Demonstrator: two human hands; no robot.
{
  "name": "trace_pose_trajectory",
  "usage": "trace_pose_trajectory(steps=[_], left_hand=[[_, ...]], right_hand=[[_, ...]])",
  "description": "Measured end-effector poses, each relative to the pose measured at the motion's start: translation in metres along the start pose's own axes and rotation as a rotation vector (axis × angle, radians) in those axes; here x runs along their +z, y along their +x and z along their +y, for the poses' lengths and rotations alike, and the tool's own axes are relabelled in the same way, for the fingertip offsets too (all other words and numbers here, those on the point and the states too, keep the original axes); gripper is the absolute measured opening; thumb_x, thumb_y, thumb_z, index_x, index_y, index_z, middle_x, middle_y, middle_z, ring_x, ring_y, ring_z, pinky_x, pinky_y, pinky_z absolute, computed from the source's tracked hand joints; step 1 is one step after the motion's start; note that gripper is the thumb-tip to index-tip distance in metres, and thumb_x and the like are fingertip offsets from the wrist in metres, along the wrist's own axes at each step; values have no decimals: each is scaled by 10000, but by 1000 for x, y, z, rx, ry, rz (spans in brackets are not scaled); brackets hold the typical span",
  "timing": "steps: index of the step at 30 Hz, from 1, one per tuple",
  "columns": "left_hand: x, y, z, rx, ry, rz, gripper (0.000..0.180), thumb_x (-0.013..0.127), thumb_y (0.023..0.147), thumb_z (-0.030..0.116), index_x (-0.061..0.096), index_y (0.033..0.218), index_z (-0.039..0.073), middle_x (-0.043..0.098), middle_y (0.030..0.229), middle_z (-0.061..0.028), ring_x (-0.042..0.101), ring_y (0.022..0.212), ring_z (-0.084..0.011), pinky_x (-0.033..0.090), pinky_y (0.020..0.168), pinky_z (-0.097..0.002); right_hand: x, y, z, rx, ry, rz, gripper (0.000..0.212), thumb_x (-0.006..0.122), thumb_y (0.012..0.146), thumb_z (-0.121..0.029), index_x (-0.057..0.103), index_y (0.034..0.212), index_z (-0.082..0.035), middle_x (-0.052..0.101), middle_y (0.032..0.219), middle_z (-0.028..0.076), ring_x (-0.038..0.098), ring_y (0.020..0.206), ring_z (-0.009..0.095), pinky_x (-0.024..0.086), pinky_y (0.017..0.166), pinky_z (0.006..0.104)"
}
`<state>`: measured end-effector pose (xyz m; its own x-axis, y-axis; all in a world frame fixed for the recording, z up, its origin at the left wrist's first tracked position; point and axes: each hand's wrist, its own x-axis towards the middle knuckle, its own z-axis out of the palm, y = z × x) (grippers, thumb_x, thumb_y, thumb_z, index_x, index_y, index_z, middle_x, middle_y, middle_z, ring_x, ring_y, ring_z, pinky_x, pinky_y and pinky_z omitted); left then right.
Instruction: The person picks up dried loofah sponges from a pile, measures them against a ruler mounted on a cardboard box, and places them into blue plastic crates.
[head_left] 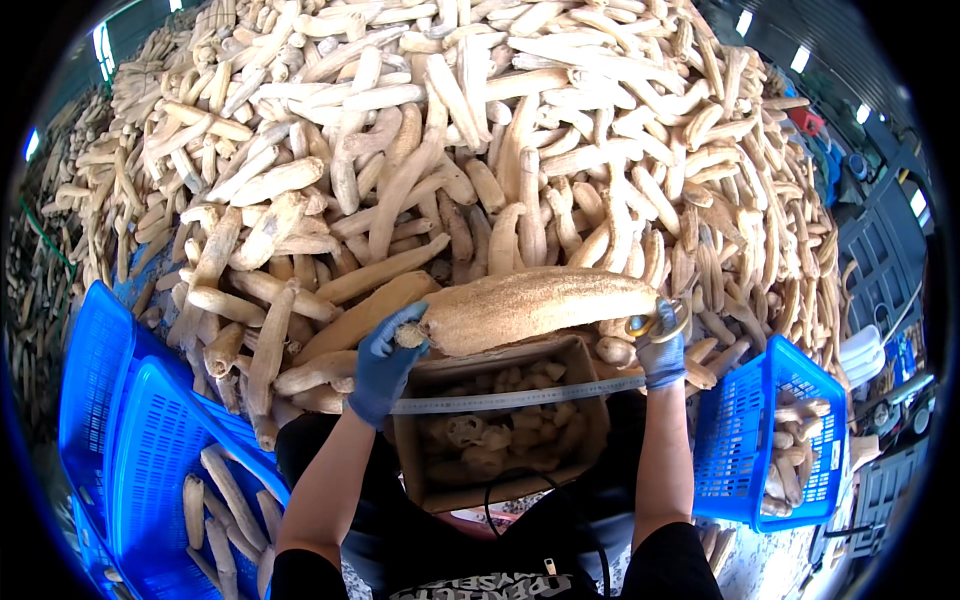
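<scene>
Stretched between my two hands is a large, tan dried loofah point(540, 305), lying nearly level above a cardboard box. My left hand point(385, 365), in a blue-grey glove, closes around its left end, where a small rough stub point(410, 335) shows between the fingers. At the other end my gloved right hand point(660, 352) grips the loofah's tip. Yellow-handled scissors point(684, 322) are looped on that hand; their blades are hidden. Below the loofah, a white measuring tape point(500, 402) spans the box from side to side.
The cardboard box point(405, 450) between my legs contains cut loofah pieces point(490, 440). A huge heap of loofahs point(480, 130) rises in front. Blue plastic baskets point(135, 440) with loofahs stand at left; another blue basket point(735, 450) with shorter pieces stands at right.
</scene>
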<state>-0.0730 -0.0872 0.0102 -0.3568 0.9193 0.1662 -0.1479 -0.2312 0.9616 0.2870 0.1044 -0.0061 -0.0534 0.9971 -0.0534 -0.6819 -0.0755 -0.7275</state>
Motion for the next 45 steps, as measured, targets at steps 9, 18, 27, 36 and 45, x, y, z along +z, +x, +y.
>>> trace_pose_trajectory(steps=[9,18,27,36,45], left_hand=[[-51,35,-39,302,1123,573,657,620,837,257,308,1373,43,348,1366,-203,386,1229,-305,338,1007,-418],[37,4,-25,625,1663,-129,873,720,678,490,329,1380,148,284,1425,-144,236,1326,-349,221,1081,-473],[8,4,-30,-103,546,-639,775,747,703,308,382,1345,76,528,1223,-130,526,1097,-221,398,963,-330],[11,3,-17,-313,279,-538,801,754,697,264,353,1345,15,489,1253,-114,459,1153,-212,360,991,-342],[-7,-24,-73,220,1674,-81,905,754,612,415,318,1381,220,410,1319,-45,330,1262,-279,177,1064,-529]], right_hand=[[3,-14,15,73,-64,71,191,647,804,-137,523,943,-93,567,874,54,577,766,201,520,623,326],[43,-74,45,182,-148,-42,442,655,809,-152,421,1175,-70,536,990,73,598,766,209,540,620,336],[43,-108,26,156,-389,-152,473,478,907,-469,505,1086,-32,620,977,156,645,734,213,537,605,308],[11,-120,37,44,-670,-166,330,510,929,-337,514,1073,-41,608,927,99,607,756,143,517,635,269],[-19,-154,54,101,-578,-112,259,491,947,-254,523,1106,-51,584,915,32,575,780,109,484,646,245]])
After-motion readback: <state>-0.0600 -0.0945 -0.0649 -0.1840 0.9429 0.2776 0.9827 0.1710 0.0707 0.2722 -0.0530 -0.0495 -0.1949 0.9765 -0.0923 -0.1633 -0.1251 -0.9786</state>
